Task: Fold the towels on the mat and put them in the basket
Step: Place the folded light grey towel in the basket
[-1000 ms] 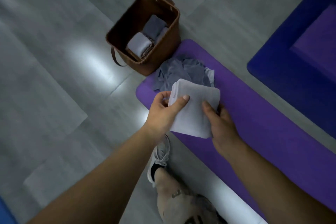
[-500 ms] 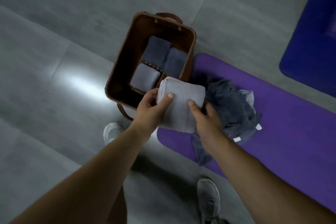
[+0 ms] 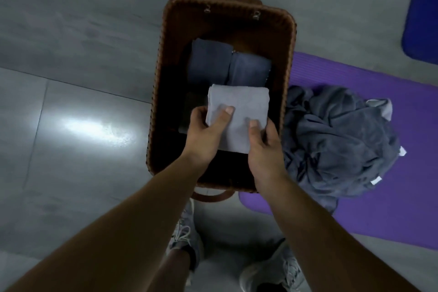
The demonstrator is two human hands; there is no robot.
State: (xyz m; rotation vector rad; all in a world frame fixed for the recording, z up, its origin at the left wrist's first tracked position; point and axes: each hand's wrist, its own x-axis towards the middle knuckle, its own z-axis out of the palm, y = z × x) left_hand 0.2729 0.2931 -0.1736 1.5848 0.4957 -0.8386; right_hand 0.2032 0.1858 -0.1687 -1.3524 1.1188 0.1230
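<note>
A folded light grey towel hangs inside the mouth of the brown woven basket. My left hand grips its left edge, thumb on top. My right hand grips its near right corner the same way. Two folded dark blue-grey towels lie side by side at the far end of the basket floor. A heap of unfolded dark grey towels sits on the purple mat, right of the basket.
The basket stands on a grey tiled floor, touching the mat's left end. A blue mat lies at the upper right. My two shoes are just below the basket's near handle.
I have stepped up to the basket. Both hands carried the folded light towel from above the mat, over the rim and down into the basket.
</note>
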